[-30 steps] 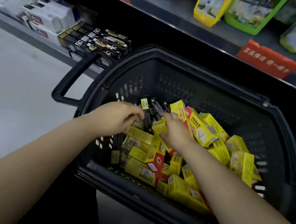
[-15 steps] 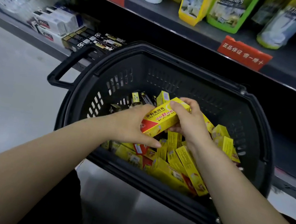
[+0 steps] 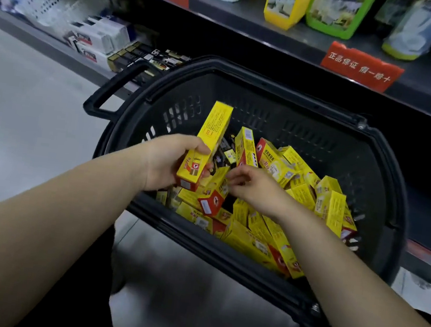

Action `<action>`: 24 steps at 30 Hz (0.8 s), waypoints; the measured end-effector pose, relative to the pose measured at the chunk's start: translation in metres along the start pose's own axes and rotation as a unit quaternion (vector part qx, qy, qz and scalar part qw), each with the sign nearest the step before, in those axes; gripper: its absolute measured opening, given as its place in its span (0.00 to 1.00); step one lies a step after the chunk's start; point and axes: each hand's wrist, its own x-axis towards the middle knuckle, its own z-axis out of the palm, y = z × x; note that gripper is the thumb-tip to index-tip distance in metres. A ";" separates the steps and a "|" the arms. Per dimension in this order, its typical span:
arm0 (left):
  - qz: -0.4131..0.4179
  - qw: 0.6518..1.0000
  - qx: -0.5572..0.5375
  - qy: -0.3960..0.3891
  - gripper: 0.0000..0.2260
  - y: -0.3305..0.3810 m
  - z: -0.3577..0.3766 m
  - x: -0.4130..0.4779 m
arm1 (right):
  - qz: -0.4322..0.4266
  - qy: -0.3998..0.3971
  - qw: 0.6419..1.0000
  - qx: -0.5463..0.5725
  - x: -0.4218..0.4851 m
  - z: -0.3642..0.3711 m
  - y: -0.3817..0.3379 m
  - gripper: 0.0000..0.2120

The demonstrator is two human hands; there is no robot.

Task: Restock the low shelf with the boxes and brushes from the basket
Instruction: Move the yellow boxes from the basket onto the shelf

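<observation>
Yellow box [image 3: 212, 131] up out of pile, turned from lying level between both hands to standing on end, now gripped by left hand [image 3: 168, 162] alone. Right hand [image 3: 249, 185] off it, lowered onto loose boxes [image 3: 253, 239] in basket [image 3: 309, 131], fingers curled; grip unclear.

The basket [image 3: 273, 87] is open on top; yellow boxes [image 3: 329, 205] crowd its floor.

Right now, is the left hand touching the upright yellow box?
Touching. The head view shows the left hand gripping the yellow box by its lower half, thumb across its face, above the basket.
</observation>
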 end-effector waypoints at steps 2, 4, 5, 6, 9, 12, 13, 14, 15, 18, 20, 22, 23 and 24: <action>-0.004 1.000 0.001 0.018 0.08 -0.005 -0.006 0.003 | -0.033 -0.071 0.980 -0.184 0.015 0.013 0.002 0.26; -0.012 0.999 0.018 0.030 0.07 -0.005 -0.012 0.006 | -0.064 -0.108 0.947 -0.296 0.032 0.024 0.004 0.36; -0.009 0.999 0.030 0.036 0.06 -0.004 -0.015 0.008 | -0.076 -0.112 0.931 -0.339 0.040 0.029 0.006 0.38; -0.002 0.998 0.039 0.041 0.05 -0.001 -0.019 0.012 | -0.088 -0.114 0.915 -0.377 0.047 0.033 0.009 0.40; 0.010 0.998 0.030 0.054 0.04 0.007 -0.027 0.025 | -0.135 -0.127 0.867 -0.463 0.061 0.041 0.018 0.37; -0.002 0.998 0.035 0.047 0.04 0.012 -0.032 0.041 | -0.202 -0.089 0.867 -0.447 0.062 0.038 0.026 0.36; -0.009 0.998 0.043 0.042 0.04 0.013 -0.033 0.046 | -0.209 -0.056 0.890 -0.402 0.060 0.035 0.027 0.36; -0.017 0.998 0.049 0.038 0.05 0.013 -0.035 0.052 | -0.202 -0.015 0.919 -0.340 0.056 0.030 0.027 0.36; -0.025 0.998 0.057 0.030 0.05 0.015 -0.037 0.059 | -0.184 0.035 0.945 -0.269 0.052 0.024 0.026 0.37; -0.041 0.997 0.058 0.010 0.05 0.014 -0.045 0.074 | -0.157 0.165 0.968 -0.101 0.043 0.014 0.011 0.37; -0.064 0.996 0.052 -0.024 0.09 0.017 -0.050 0.083 | -0.166 0.200 0.963 -0.074 0.045 0.010 -0.004 0.35; -0.089 0.993 0.045 -0.063 0.10 0.023 -0.053 0.091 | -0.219 0.214 0.943 -0.135 0.049 0.012 -0.018 0.33; -0.100 0.991 0.042 -0.078 0.09 0.026 -0.055 0.094 | -0.254 0.229 0.921 -0.186 0.052 0.015 -0.022 0.32; -0.110 0.989 0.037 -0.089 0.09 0.031 -0.057 0.098 | -0.284 0.250 0.896 -0.232 0.055 0.019 -0.024 0.30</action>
